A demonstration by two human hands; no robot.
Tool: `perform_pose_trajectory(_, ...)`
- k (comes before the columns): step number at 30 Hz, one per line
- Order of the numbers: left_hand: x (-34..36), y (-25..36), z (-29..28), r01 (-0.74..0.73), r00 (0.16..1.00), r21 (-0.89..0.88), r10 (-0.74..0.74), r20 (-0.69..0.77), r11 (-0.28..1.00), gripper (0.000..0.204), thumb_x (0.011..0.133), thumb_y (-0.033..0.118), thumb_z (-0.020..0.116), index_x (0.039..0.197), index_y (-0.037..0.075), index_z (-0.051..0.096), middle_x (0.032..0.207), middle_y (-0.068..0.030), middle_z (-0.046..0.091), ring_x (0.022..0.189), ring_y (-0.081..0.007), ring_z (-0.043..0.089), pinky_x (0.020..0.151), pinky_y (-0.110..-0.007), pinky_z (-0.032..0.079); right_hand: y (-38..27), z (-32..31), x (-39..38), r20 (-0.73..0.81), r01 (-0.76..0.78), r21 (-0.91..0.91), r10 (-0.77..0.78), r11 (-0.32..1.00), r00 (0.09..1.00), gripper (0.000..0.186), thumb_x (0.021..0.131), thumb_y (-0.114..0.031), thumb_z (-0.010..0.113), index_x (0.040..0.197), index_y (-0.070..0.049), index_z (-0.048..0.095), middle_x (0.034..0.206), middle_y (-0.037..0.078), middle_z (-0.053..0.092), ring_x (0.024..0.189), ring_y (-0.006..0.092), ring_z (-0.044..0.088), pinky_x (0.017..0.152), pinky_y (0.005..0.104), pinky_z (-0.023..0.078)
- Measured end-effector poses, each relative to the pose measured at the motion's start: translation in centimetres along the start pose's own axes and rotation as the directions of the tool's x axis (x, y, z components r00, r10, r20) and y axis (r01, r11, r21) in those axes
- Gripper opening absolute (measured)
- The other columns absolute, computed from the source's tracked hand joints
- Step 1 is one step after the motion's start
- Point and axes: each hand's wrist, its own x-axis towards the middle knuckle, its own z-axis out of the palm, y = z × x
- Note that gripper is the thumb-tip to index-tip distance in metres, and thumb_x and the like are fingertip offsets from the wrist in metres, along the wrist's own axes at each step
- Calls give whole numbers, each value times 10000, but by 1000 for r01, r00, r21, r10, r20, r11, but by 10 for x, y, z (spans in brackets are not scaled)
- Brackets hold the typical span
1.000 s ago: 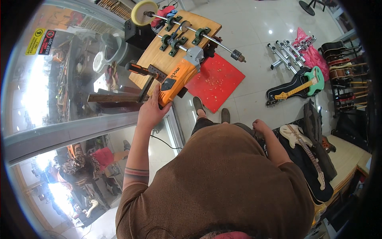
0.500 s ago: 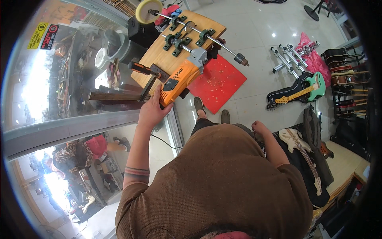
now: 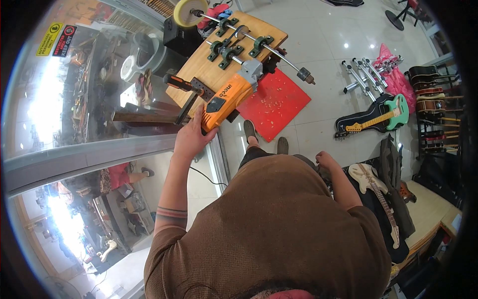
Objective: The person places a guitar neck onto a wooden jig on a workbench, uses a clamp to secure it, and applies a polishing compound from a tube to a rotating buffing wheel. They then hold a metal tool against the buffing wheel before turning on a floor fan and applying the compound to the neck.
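Note:
My left hand [image 3: 191,139] grips the rear end of an orange power tool [image 3: 233,97], its index finger stretched along the casing and its thumb on the other side. The tool lies on a wooden board [image 3: 200,66], its grey head toward a steel shaft in green bearing blocks [image 3: 260,47]. A second, longer shaft bears a yellow wheel [image 3: 185,14] at the far end and a drill chuck [image 3: 305,75] at the near right end. Beside the tool, a clamp with an orange and black handle [image 3: 178,82] sits at the board's edge. My right hand [image 3: 324,160] hangs by my side with curled fingers; what is inside them is hidden.
A red mat [image 3: 271,107] strewn with shavings lies on the tiled floor. To the right are a green guitar [image 3: 397,112] on its case, metal stands [image 3: 358,77] and a guitar rack [image 3: 430,107]. A pale guitar [image 3: 366,175] rests nearby. Glass panels [image 3: 114,154] stand left.
The view has shifted slightly, moving the board a little to the right in the picture. My left hand stays on the power tool, and my right hand keeps its place.

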Motion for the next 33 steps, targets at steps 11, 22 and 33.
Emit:
perform_pose_trajectory(11,-1,1,-2,17,1000,11,-18,13,1000,996,923,522,763,1677,122,251,1176,-240,748,1062,-408,740,888,-490,602,3,3,-2,-13,34,-23,-34,999,999,332,969,-159,617,1199,66,696,1013,184,771,898,277,752,776,417,617)
perform_pose_trajectory(22,-7,6,-9,15,1000,34,-16,19,999,1039,927,541,757,1705,132,203,1344,-228,687,1175,-380,709,951,-472,587,-2,-1,-2,-13,23,31,-23,999,1000,346,980,-154,604,1222,80,683,1043,179,769,880,278,749,777,411,625)
perform_pose_trajectory(33,-17,13,-5,49,999,33,-49,-18,998,1056,900,424,797,1717,142,190,1455,-187,602,1275,-400,635,1035,-516,524,-12,-9,3,-9,13,91,-12,996,1000,320,990,-155,602,1210,69,664,992,158,755,793,250,735,716,402,605)
